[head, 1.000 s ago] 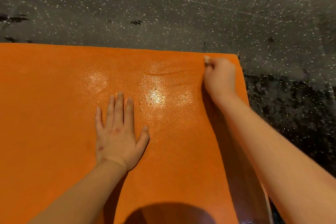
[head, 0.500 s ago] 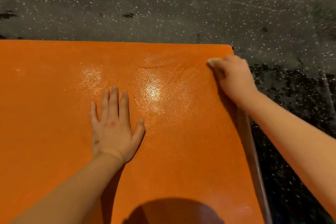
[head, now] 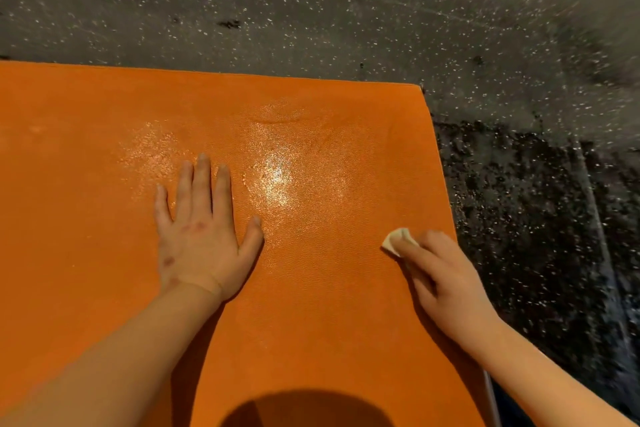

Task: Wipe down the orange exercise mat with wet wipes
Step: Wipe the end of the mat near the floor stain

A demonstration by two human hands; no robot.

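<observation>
The mat lies on the floor; the left hand rests flat on it, fingers straight, and the right hand grips a wipe near its right edge. Only the far middle glistens wet, so most of the mat seems left.

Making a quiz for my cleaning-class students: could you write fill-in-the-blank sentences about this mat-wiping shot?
1. The left hand lies flat, fingers straight, on the ____ mat.
2. The right hand holds a crumpled white ____ against the mat.
3. The right hand is near the mat's ____ edge.
Missing words: orange; wipe; right.
</observation>
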